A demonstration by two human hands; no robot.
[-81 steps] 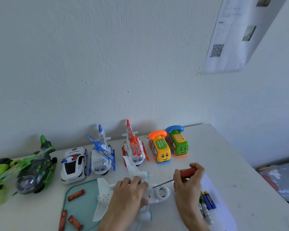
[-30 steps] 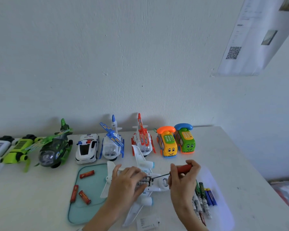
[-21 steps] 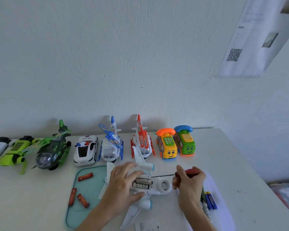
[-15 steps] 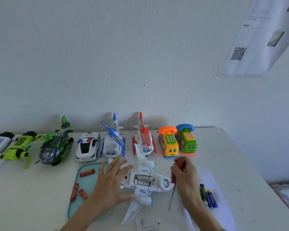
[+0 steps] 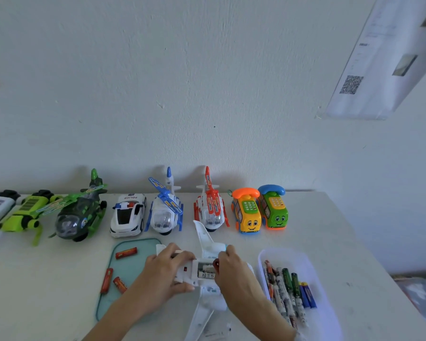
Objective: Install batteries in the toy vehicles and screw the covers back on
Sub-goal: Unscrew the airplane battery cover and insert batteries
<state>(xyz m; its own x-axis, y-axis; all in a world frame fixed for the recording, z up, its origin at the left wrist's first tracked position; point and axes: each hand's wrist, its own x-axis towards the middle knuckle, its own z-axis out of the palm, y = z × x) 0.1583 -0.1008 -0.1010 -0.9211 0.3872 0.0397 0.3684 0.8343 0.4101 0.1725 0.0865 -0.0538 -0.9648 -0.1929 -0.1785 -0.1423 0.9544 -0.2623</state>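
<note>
A white toy plane (image 5: pixel 208 244) lies belly-up on the table in front of me. Its battery compartment (image 5: pixel 205 271) is uncovered and batteries show inside. My left hand (image 5: pixel 166 273) grips the plane's tail half, thumb underneath. My right hand (image 5: pixel 234 275) rests over the nose half, fingertips at the compartment's edge. The red screwdriver handle (image 5: pixel 216 264) pokes out of that curled hand; its shaft is hidden.
A teal tray (image 5: pixel 133 264) on the left holds three red batteries (image 5: pixel 126 252). On the right, a clear tray (image 5: pixel 312 269) holds several batteries. Toy helicopters, a police car (image 5: pixel 128 215) and two phone cars (image 5: pixel 247 214) line the wall. The table edge runs down the right.
The screwdriver tip left the plane and the tool turned into my right palm. My left hand lifted off, then gripped the plane again. The compartment now shows uncovered.
</note>
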